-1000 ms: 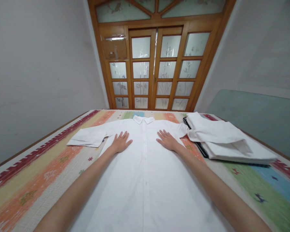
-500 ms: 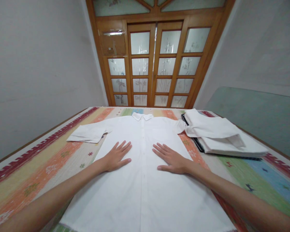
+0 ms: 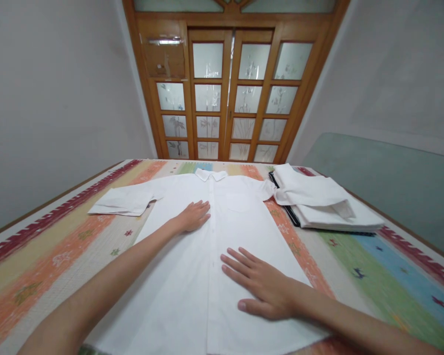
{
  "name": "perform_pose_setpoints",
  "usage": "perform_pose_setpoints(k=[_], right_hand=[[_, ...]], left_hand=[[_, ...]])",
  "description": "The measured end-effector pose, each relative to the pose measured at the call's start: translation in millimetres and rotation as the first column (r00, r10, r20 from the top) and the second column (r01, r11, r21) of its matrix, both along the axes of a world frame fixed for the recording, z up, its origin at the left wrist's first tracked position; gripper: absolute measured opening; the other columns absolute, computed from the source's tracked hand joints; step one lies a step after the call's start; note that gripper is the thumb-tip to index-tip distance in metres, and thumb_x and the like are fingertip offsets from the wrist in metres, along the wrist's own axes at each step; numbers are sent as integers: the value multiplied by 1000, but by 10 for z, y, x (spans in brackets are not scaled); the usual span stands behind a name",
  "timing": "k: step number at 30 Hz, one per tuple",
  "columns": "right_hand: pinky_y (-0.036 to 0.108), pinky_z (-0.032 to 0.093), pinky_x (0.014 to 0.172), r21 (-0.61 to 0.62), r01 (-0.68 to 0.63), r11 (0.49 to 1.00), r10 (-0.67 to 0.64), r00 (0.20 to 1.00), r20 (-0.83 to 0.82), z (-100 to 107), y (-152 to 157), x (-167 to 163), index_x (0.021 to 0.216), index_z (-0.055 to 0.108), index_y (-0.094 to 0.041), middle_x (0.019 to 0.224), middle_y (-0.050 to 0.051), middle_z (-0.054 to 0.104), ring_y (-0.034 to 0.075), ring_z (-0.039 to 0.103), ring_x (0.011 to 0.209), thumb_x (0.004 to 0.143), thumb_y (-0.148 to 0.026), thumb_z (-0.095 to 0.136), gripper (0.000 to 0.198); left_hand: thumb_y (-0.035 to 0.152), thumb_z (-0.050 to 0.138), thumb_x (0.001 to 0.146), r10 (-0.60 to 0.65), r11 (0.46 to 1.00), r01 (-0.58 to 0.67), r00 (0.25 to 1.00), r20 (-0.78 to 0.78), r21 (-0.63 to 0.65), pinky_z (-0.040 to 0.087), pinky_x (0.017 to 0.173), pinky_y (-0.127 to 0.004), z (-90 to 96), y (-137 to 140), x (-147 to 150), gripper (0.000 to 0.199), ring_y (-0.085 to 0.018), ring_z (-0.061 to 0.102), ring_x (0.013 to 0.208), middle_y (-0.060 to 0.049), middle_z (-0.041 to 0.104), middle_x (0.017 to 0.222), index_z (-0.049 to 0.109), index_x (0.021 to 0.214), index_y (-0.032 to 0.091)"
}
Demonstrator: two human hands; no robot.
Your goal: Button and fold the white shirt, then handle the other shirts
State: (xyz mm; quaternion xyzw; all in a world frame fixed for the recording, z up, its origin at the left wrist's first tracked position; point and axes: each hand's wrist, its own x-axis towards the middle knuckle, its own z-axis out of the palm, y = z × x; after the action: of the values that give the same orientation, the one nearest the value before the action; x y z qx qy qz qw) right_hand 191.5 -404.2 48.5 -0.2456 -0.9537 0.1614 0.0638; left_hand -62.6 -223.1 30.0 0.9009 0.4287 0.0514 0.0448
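White shirt point(image 3: 207, 266), centre to bottom of frame, front up. Left hand point(image 3: 195, 216), centre: flat, barely spread. Right hand point(image 3: 264, 286), lower right: flat, spread. Neither pinches; both seemingly steady it.

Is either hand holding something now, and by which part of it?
Nothing is held: the left hand and the right hand rest flat on the white shirt.

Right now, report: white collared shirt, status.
Left grip, right grip: open, flat on white collared shirt. Shirt spread flat. Folded white cloth pile close at right, might obstruct.
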Motion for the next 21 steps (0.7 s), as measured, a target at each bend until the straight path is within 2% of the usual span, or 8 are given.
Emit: perform_pose_setpoints(k=[4,9,11,13,15,17,19,21], right_hand=[[53,8,114,-34,-6,999,5,1000,-30,44,-204,-13,150,12,-21,152,11,18,28,8,141,93,-46,45,70],[53,10,114,-79,18,997,-21,999,-41,90,-299,-32,150,17,-22,152,10,22,29,12,141,93,-45,47,69],[51,13,114,-98,39,994,-44,998,-51,107,-279,-54,148,25,-22,151,10,28,28,19,140,91,-45,49,65],[47,22,111,-100,69,993,-79,992,-101,111,-211,-92,141,40,-22,144,10,41,26,32,134,91,-40,51,54],[41,37,101,-76,109,991,-122,974,-193,95,-79,-143,122,59,-20,123,11,60,23,52,116,92,-33,48,35],[33,46,81,-25,186,982,-186,946,-266,64,129,-199,95,68,-17,90,10,69,19,61,86,92,-29,45,26],[28,42,62,52,315,948,-287,911,-296,38,406,-258,73,65,-17,66,6,63,16,56,63,92,-31,44,31],[25,37,56,115,448,887,-399,867,-300,30,728,-324,61,60,-17,58,3,59,13,49,53,90,-34,46,36]], left_hand=[[27,31,94,-31,996,23,995,91,89,27,112,-37,-63,198,130,42,-21,40,131,-7,47,141,52,129,19],[28,36,92,-33,992,3,972,231,128,36,107,-36,-138,291,140,38,-21,49,123,-3,55,133,61,119,23],[28,39,90,-39,992,4,959,281,124,38,105,-36,-148,284,121,36,-21,51,121,-2,57,131,64,116,25],[26,42,89,-46,993,7,947,319,122,40,104,-36,-149,266,107,33,-21,53,118,-2,60,128,67,112,25],[25,44,88,-44,993,2,937,348,121,41,103,-36,-143,246,104,32,-22,55,116,-4,61,125,68,108,23],[25,46,87,-33,994,-9,927,373,112,42,102,-37,-134,229,111,30,-22,56,114,-5,63,123,69,105,22],[24,47,86,-21,995,-20,916,401,98,42,101,-36,-127,214,121,29,-22,56,114,-5,64,121,69,104,21],[24,49,85,-12,996,-27,902,431,85,42,101,-36,-125,203,129,27,-22,57,112,-5,65,119,69,103,21]])
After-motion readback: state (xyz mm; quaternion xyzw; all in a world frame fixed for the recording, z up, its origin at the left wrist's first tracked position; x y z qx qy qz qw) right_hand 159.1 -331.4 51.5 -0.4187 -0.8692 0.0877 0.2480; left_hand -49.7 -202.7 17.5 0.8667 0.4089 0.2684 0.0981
